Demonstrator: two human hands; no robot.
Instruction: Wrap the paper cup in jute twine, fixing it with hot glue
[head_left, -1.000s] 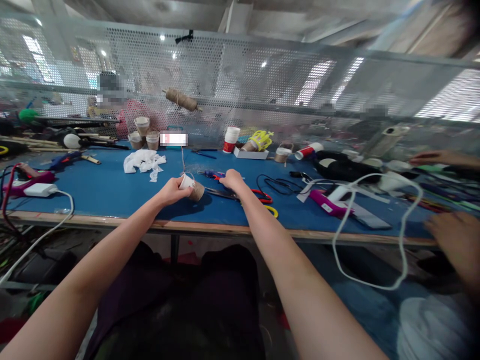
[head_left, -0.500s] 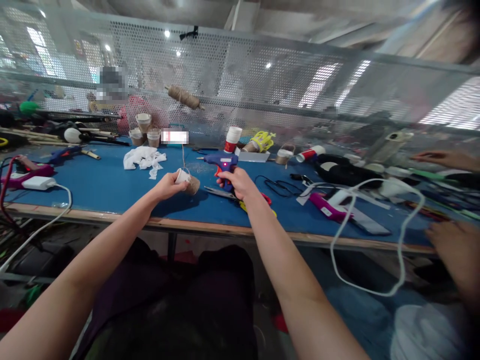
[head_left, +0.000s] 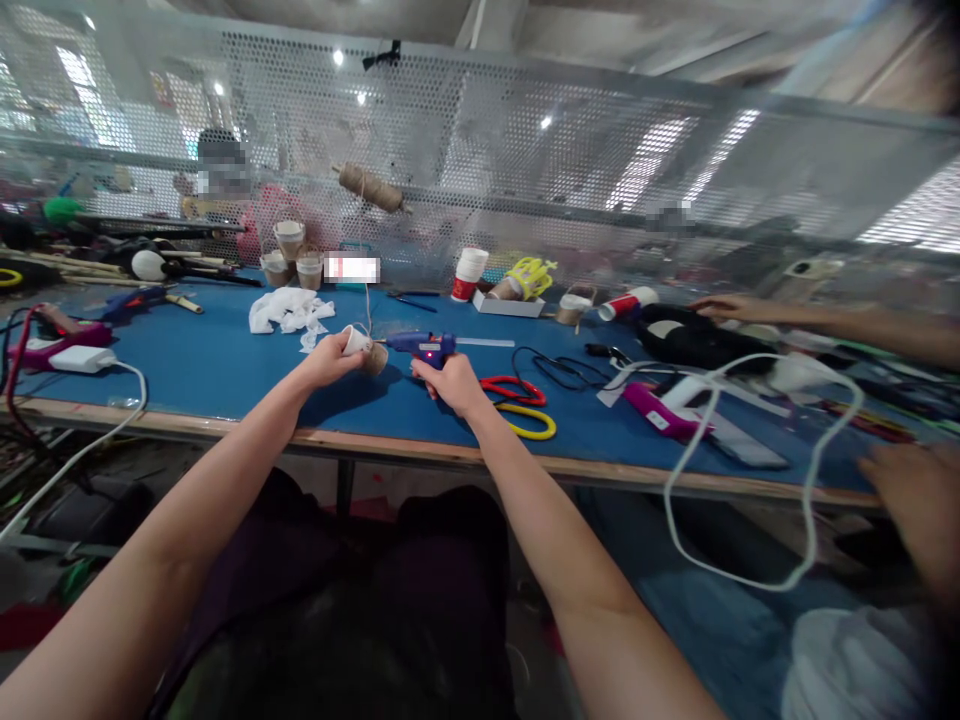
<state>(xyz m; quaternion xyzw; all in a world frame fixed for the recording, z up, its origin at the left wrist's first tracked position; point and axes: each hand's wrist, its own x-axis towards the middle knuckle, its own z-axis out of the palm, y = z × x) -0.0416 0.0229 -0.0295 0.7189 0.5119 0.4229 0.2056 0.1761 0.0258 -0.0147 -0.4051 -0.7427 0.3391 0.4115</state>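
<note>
Tilted on its side, a paper cup (head_left: 376,359) partly wrapped in brown twine is held by its white end in my left hand (head_left: 333,361), fingers closed round it. Twine runs upward from the cup toward the twine spool (head_left: 371,188) on the mesh. My right hand (head_left: 448,381) grips a blue glue gun (head_left: 421,345) with a pale glue stick out of its back. The gun's nozzle points left, at or very close to the cup; contact cannot be made out. Scissors with red and yellow handles (head_left: 531,421) lie by my right wrist, their blades hidden.
Crumpled white tissue (head_left: 289,311) lies left of the cup. Twine-wrapped cups (head_left: 309,269) stand behind it. Red-and-white cups (head_left: 469,274) and a white box (head_left: 510,304) line the back. Another person's arm (head_left: 817,322) reaches in from the right, near a white cable loop (head_left: 814,500).
My right hand has brought the glue gun left and down, its nozzle now by the cup. The cup has shifted slightly left, and the glue stick behind the gun shows. The other person's hand moved left.
</note>
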